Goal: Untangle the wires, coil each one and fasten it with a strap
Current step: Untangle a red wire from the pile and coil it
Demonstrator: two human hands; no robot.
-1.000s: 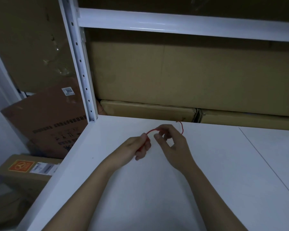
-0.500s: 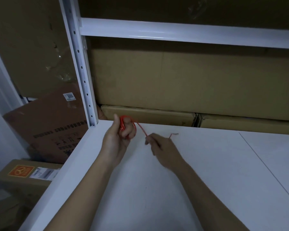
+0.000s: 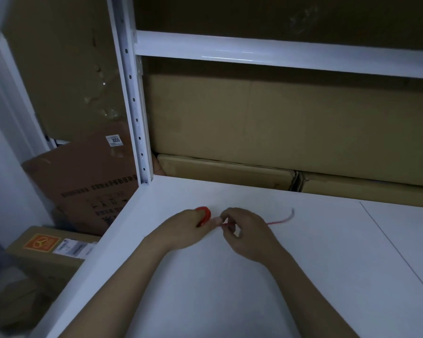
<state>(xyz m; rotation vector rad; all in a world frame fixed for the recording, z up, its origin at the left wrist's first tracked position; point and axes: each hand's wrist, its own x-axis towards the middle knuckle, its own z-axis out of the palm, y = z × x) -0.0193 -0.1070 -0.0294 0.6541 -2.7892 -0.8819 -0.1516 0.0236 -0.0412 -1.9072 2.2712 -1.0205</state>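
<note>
A thin red wire point(image 3: 204, 214), mostly wound into a small coil, trails one loose blurred end rightward.

wire point(image 3: 204, 214): red
shelf point(image 3: 230, 289): plain white
upright post point(image 3: 132, 98): white, dark holes
boxes point(image 3: 266, 123): brown
box label point(image 3: 41, 242): orange

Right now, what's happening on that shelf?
A person is winding a thin red wire by hand over a white shelf. The left hand holds the red coil; the right hand pinches the strand beside it. A short loose tail trails right. No strap is visible.
</note>
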